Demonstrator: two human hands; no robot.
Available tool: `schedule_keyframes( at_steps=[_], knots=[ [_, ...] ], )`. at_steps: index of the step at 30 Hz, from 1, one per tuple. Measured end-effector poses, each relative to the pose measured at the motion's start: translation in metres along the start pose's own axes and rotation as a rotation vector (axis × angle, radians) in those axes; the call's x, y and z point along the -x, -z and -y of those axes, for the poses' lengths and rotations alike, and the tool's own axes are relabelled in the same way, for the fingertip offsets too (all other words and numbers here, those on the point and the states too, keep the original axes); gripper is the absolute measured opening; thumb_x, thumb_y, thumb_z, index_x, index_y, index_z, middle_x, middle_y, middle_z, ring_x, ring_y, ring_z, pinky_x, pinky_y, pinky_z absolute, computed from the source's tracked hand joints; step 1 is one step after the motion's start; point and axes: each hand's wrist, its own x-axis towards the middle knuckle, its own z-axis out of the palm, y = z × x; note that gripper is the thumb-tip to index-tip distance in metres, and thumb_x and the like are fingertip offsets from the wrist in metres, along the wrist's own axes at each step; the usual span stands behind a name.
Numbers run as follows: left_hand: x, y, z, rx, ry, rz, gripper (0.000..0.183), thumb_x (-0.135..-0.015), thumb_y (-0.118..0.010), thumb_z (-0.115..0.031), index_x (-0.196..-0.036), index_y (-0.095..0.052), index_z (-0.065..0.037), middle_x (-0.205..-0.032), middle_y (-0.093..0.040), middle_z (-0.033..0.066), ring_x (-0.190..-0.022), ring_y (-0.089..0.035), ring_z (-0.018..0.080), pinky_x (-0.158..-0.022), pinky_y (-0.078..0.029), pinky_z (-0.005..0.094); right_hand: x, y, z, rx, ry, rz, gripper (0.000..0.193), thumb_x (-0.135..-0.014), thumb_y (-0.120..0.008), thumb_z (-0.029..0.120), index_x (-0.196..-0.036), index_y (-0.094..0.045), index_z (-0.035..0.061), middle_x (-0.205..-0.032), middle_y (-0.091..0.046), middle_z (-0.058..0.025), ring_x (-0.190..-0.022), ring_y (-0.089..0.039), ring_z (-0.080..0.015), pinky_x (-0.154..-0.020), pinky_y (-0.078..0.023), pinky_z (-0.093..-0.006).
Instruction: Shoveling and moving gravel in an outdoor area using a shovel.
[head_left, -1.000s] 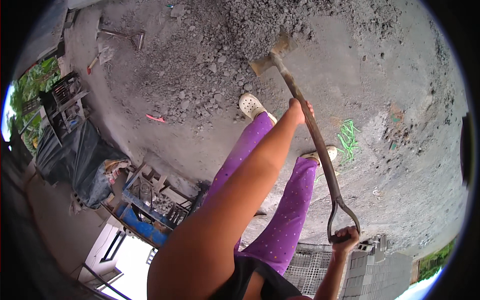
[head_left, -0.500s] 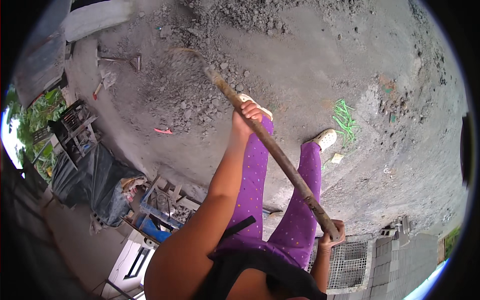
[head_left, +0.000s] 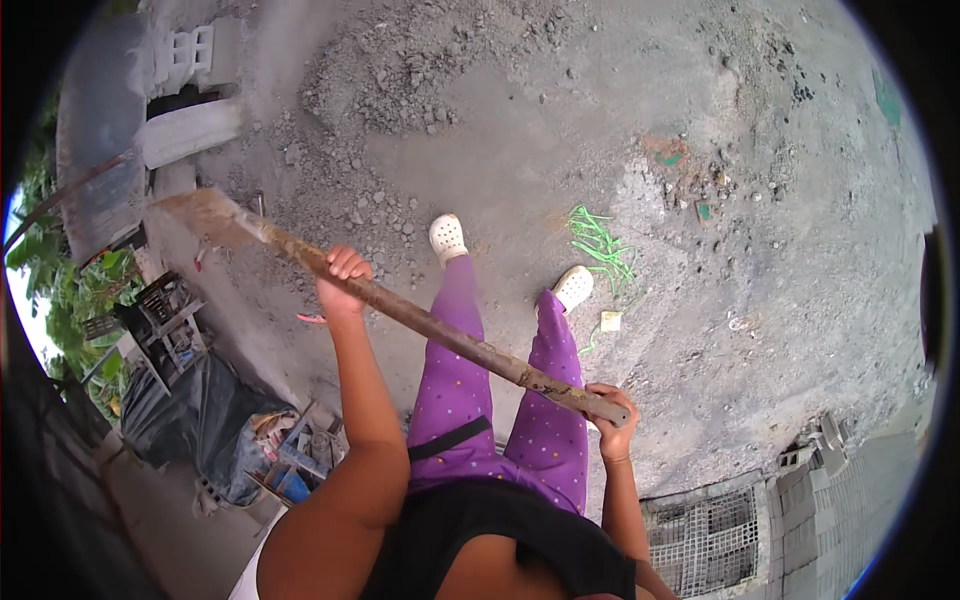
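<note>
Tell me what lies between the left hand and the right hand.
In the head view, the shovel shaft spans from the left hand to the right hand, passing in front of both purple trouser legs.

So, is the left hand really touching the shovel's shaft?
Touching. The head view shows it plainly: the left hand has its grip closed around the shaft, with its fingers curled against it.

Outdoor work yard (head_left: 690, 350) (loose gravel (head_left: 390, 80), hollow block (head_left: 192, 48), mesh screen (head_left: 705, 540))
</note>
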Motion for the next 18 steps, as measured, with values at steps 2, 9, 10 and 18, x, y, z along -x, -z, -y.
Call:
schedule_keyframes(
  at_steps=[2,9,10,18],
  knots=[
    [-0.047,0.008,0.037,-0.035,0.096,-0.236,0.019,-0.084,-0.039,-0.024,-0.071,-0.045,-0.010,-0.055,-0.040,-0.0008,-0.049,-0.039,0.0136,-0.055,-0.037,0.0276,0.006,0.020,0.007,-0.272,-0.204,-0.048,0.019,-0.072,-0.062,0.018,-0.079,-0.060,-0.0001,-0.079,-0.063,-0.0138,-0.075,-0.061,-0.0246,-0.073,-0.048,-0.0356],
    [-0.192,0.054,0.287,-0.197,0.540,-0.791,0.048,-0.085,-0.022,-0.047,-0.063,-0.042,-0.010,-0.054,-0.042,0.0048,-0.046,-0.042,0.0206,-0.048,-0.038,0.0379,0.045,0.100,0.041,-0.725,-0.682,-0.608,0.017,-0.080,-0.053,0.019,-0.067,-0.045,0.0096,-0.050,-0.043,-0.0036,-0.042,-0.043,-0.0164,-0.047,-0.043,-0.0327],
    [-0.193,0.048,0.333,-0.310,0.582,-0.829,0.053,-0.086,-0.019,-0.051,-0.062,-0.041,-0.009,-0.052,-0.042,0.0058,-0.046,-0.043,0.0218,-0.047,-0.038,0.0382,0.054,0.105,0.055,-0.771,-0.741,-0.743,0.014,-0.080,-0.053,0.016,-0.069,-0.045,0.0098,-0.050,-0.042,-0.0034,-0.042,-0.043,-0.0165,-0.046,-0.043,-0.0331],
    [-0.181,0.037,0.475,-0.355,0.991,-1.052,0.064,-0.084,-0.010,-0.061,-0.061,-0.040,-0.009,-0.048,-0.042,0.0064,-0.040,-0.040,0.0224,-0.045,-0.037,0.0380,0.094,0.098,0.153,-0.760,-0.874,-1.209,0.015,-0.080,-0.052,0.022,-0.068,-0.047,0.0137,-0.050,-0.042,-0.0024,-0.042,-0.041,-0.0164,-0.044,-0.041,-0.0333]
  ],
)
